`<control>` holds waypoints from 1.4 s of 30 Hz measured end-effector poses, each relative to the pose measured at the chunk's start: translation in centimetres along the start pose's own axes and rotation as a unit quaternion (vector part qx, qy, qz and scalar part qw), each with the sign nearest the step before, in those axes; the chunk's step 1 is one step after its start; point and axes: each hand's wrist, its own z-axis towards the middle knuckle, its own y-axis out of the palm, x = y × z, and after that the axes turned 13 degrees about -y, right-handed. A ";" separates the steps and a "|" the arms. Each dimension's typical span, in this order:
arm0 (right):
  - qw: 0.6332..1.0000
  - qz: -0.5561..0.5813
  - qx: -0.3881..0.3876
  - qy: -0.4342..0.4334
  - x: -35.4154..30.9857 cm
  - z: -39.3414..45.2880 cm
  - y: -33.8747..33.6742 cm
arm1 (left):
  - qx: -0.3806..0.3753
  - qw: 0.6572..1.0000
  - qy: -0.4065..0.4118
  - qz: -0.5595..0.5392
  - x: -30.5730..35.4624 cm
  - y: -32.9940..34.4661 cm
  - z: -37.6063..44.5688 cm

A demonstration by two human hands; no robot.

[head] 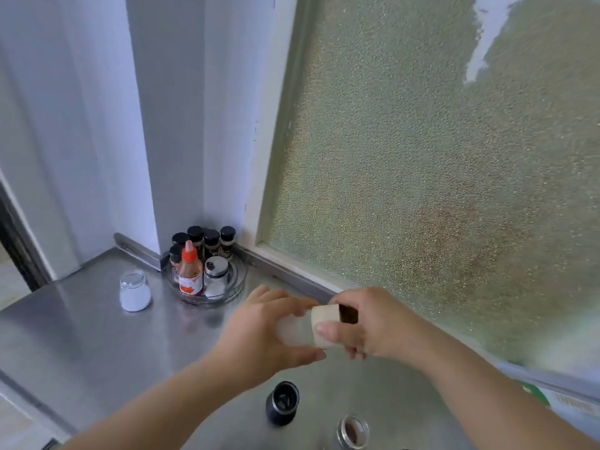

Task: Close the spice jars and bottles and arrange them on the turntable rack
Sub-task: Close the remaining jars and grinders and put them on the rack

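Note:
Above the steel counter, both hands hold one spice jar on its side. My left hand (259,336) grips the jar's pale body (293,329). My right hand (367,323) wraps the cream lid (324,316) at the jar's right end, with a dark part showing behind it. The clear turntable rack (235,280) sits in the back corner. It carries several black-capped spice jars (211,240), an orange-capped sauce bottle (190,271) and a silver-topped shaker (216,277).
An open glass jar of white powder (134,290) stands left of the rack. Near the front edge stand a dark grinder-like bottle (281,402) and a metal-rimmed open jar with brown spice (352,431). A frosted window (422,157) runs along the right.

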 end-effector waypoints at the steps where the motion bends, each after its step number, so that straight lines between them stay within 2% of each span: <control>1: 0.999 0.027 0.006 0.016 -0.3 0.4 0.6 | 0.006 1.000 0.007 0.010 -0.3 -0.5 0.1; 6: 0.993 0.102 0.010 0.066 -1.5 2.8 2.1 | -0.016 1.000 -0.025 -0.006 -2.3 -2.7 0.3; 8: 0.997 0.072 -0.004 0.005 -1.7 3.6 1.6 | -0.029 0.997 -0.069 -0.028 -2.9 -3.5 0.6; 11: 0.996 -0.049 -0.015 -0.069 -2.4 4.6 1.2 | -0.044 0.993 -0.103 -0.024 -4.0 -4.4 1.0; 13: 0.994 -0.085 0.031 -0.056 -3.1 5.6 2.3 | -0.045 0.994 -0.100 -0.012 -4.4 -4.7 1.1; 15: 0.995 -0.057 0.067 -0.036 -3.6 6.3 3.4 | -0.050 0.992 -0.110 -0.025 -4.8 -4.9 1.0; 16: 0.997 -0.039 0.060 -0.028 -3.6 6.6 3.6 | -0.058 0.990 -0.120 -0.038 -5.1 -5.0 1.0; 18: 0.999 -0.029 -0.002 -0.027 -3.4 7.1 3.3 | -0.083 0.981 -0.154 -0.080 -5.9 -5.2 1.1; 19: 0.998 -0.044 -0.033 -0.037 -3.3 7.2 2.9 | -0.092 0.975 -0.173 -0.107 -6.4 -5.3 1.2; 21: 0.994 -0.075 -0.046 -0.058 -3.2 7.6 2.8 | -0.090 0.968 -0.187 -0.143 -7.2 -5.3 1.4; 27: 0.997 0.002 -0.018 -0.076 -2.3 9.6 5.0 | -0.033 0.974 -0.153 -0.164 -8.5 -5.1 1.0; 30: 0.996 -0.031 0.017 -0.086 -1.6 11.1 6.4 | -0.035 0.961 -0.171 -0.216 -9.2 -5.2 1.6; 34: 0.994 -0.001 0.085 -0.065 -0.9 13.9 8.2 | -0.043 0.937 -0.195 -0.285 -11.0 -5.4 3.9; 38: 0.990 0.041 0.133 0.008 0.3 17.1 9.4 | -0.043 0.943 -0.211 -0.254 -13.3 -4.8 6.4; 41: 0.991 0.033 0.118 0.045 2.0 18.7 10.0 | -0.094 0.955 -0.231 -0.161 -15.0 -4.3 7.4; 42: 0.992 0.028 0.113 0.051 2.6 19.3 10.0 | -0.083 0.955 -0.247 -0.140 -15.6 -4.3 7.5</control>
